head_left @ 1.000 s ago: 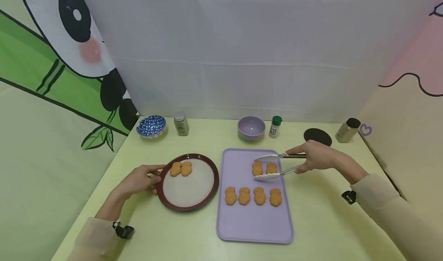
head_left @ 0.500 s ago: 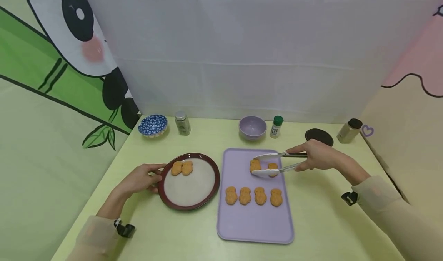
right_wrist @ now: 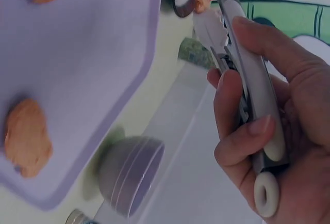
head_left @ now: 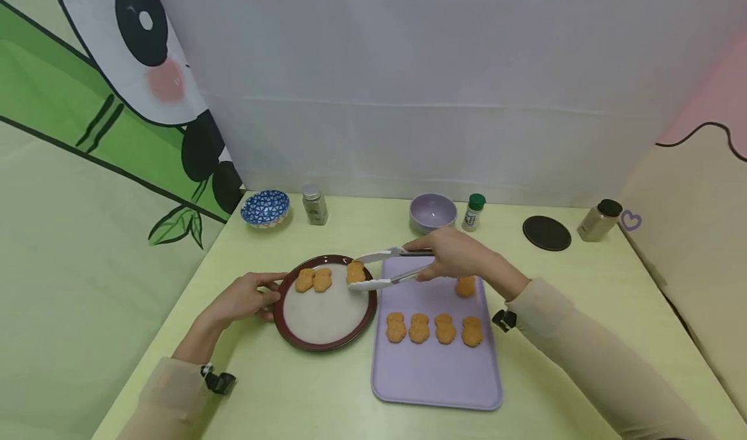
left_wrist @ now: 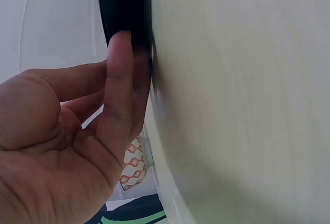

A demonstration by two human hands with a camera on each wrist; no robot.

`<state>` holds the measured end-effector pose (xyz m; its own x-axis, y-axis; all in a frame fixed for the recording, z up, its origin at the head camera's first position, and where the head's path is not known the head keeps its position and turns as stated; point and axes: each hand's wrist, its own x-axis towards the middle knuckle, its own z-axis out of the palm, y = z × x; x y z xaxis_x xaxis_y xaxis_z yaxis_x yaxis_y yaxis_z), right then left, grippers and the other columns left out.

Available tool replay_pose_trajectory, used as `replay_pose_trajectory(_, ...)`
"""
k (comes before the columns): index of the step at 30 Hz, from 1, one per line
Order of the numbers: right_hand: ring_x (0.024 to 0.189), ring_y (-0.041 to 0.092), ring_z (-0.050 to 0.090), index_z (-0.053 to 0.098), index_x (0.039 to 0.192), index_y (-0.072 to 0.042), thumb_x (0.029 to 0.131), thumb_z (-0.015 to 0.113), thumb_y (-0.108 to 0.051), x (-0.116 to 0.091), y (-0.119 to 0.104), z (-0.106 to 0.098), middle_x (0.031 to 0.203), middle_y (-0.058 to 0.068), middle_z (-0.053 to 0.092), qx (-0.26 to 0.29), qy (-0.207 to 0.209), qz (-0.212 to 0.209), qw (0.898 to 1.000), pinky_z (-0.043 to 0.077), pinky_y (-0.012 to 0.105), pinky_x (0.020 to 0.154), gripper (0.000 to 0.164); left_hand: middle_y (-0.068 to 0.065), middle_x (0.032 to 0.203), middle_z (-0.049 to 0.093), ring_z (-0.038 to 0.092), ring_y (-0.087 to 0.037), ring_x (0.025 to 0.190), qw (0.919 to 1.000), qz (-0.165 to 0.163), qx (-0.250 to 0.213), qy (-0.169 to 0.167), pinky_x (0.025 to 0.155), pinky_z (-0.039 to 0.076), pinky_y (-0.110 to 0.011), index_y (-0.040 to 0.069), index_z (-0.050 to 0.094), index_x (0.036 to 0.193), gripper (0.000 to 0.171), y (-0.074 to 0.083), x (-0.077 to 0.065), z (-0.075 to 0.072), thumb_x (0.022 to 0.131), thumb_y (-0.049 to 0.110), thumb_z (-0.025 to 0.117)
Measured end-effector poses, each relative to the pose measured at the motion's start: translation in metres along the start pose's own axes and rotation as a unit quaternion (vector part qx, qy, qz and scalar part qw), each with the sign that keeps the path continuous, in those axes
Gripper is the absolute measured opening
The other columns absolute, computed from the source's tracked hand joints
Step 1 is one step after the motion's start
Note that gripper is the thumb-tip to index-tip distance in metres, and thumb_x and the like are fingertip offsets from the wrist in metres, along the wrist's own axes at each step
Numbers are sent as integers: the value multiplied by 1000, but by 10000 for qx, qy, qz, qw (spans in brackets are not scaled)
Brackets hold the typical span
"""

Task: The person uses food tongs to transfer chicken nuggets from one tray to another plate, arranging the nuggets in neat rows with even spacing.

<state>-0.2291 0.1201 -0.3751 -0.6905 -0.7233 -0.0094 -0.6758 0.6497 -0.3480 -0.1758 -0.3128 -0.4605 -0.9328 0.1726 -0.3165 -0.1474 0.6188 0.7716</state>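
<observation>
My right hand grips a pair of tongs by its handles. Between the white tong tips is a bear-shaped nugget, over the right rim of a brown-rimmed plate. Two more nuggets lie side by side at the plate's upper left. My left hand holds the plate's left edge; in the left wrist view its fingers are against the dark rim. Right of the plate is a lilac tray, with a row of several nuggets and a single nugget near my right forearm.
Along the table's back stand a blue patterned bowl, a silver-capped jar, a purple bowl and a green-capped shaker. Farther right are a black disc and a black-capped bottle. Fabric walls enclose the table.
My right hand has moved left with the tongs, taking one nugget from the tray's upper row to over the plate's right rim. My left hand stays at the plate.
</observation>
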Motion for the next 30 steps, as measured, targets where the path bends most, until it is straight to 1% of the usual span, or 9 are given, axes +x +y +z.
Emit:
replay_pose_trajectory(3,69,12,49,61,128,-20,73,80,-36,13,-10,8,106,-5,67,-170,-40,-14,9998,43,29,62,60,-17,107,57,64,-24,64,10000,9,22,-1,58,54,-36,12,48,139,49,1,2,1,92,4,55)
replay_pose_trajectory(6,69,12,51,60,129,-21,74,80,-37,21,-15,14,108,-4,67,-249,-79,39,9997,44,29,62,61,-17,107,57,64,-24,63,10000,-14,12,26,58,54,-36,12,49,139,48,0,3,1,91,3,55)
replay_pose_trajectory(10,74,11,54,60,130,-22,75,79,-38,28,-21,20,114,-3,66,-209,-187,141,9995,46,30,65,61,-17,107,58,64,-23,63,10000,-49,-61,32,58,54,-35,12,49,138,48,-2,3,1,91,3,56)
replay_pose_trajectory(15,78,10,53,60,130,-22,75,78,-39,32,-25,22,115,-4,65,-234,-262,169,9992,46,32,68,60,-17,107,57,64,-23,63,10000,-13,-93,24,57,54,-35,11,50,138,48,-4,3,0,91,3,56)
replay_pose_trajectory(22,78,13,53,61,128,-19,74,79,-36,34,-24,24,112,0,66,-20,-248,56,9997,45,32,67,60,-17,106,57,64,-23,64,10000,-21,-40,3,58,54,-35,11,49,139,49,-1,2,0,91,3,56)
replay_pose_trajectory(25,77,14,52,61,128,-19,73,79,-37,34,-22,25,106,-2,67,11,-187,44,9998,45,31,66,60,-17,106,57,64,-23,64,10000,-10,-63,9,58,55,-35,11,49,138,48,-1,2,-1,91,3,56)
replay_pose_trajectory(27,77,12,51,61,128,-19,73,79,-39,31,-20,23,105,-5,66,22,-104,73,9999,44,30,67,62,-17,106,57,64,-23,64,10000,-9,-66,7,58,55,-36,11,49,138,48,-2,2,-1,91,3,56)
replay_pose_trajectory(30,75,11,51,60,129,-20,72,80,-41,21,-16,14,102,-8,65,150,34,167,9997,44,29,66,64,-17,105,58,64,-24,63,10000,-13,-62,2,58,54,-36,11,49,138,48,-2,2,-1,91,3,56)
